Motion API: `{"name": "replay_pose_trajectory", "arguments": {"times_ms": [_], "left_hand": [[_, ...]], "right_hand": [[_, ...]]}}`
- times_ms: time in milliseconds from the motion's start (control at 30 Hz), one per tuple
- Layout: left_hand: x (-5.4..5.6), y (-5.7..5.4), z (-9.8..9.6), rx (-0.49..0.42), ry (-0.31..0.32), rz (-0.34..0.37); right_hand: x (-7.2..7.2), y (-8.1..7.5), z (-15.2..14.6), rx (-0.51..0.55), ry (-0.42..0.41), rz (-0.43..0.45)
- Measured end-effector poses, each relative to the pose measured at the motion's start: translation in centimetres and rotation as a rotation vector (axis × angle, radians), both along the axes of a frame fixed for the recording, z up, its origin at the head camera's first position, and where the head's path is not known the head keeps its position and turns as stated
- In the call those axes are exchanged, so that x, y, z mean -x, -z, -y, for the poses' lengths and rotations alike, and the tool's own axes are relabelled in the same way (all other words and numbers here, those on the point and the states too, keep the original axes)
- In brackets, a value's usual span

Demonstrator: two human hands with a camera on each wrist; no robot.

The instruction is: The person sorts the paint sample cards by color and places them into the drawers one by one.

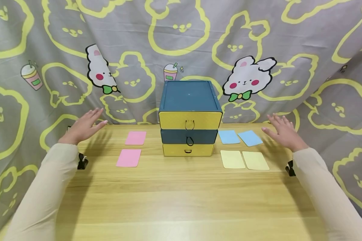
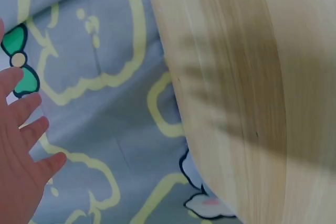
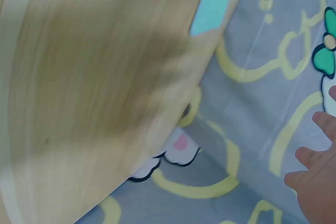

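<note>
My left hand [image 1: 83, 128] hovers over the table's left side with its fingers spread, holding nothing. Nearest to it lie two pink square cards [image 1: 136, 138], one behind the other. On the right, my right hand [image 1: 285, 132] is raised too, fingers apart and nothing in it. Two blue cards [image 1: 250, 138] lie close to that hand, and two pale yellow cards [image 1: 255, 160] lie in front of them. A small three-drawer cabinet [image 1: 188, 95] in blue and yellow stands at the back middle, its drawers closed. Loop pulls [image 1: 189, 125] hang on the drawer fronts.
The wooden table [image 1: 181, 201] reaches back to a grey curtain [image 1: 132, 40] with yellow outlines and rabbit prints. More of this cloth hangs at both sides. Black pieces [image 1: 82, 162] show under each wrist.
</note>
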State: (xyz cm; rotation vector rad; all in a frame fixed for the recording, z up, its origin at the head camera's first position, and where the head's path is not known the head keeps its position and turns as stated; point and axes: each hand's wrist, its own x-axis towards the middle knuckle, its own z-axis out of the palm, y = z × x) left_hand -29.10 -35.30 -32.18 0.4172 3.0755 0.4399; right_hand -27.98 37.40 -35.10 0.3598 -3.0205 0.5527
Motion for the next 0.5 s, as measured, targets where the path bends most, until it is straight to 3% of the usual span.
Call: {"name": "replay_pose_trajectory", "arguments": {"times_ms": [333, 500], "left_hand": [[0.0, -0.9, -3.1, -0.080, 0.042, -0.072], [0.6, -1.5, -5.4, -0.164, 0.061, -0.109]], "right_hand": [[-1.2, -1.6, 3.7, 0.074, -0.075, -0.112], [-2.2, -3.1, 6.9, 0.132, -0.166, -0.182]]}}
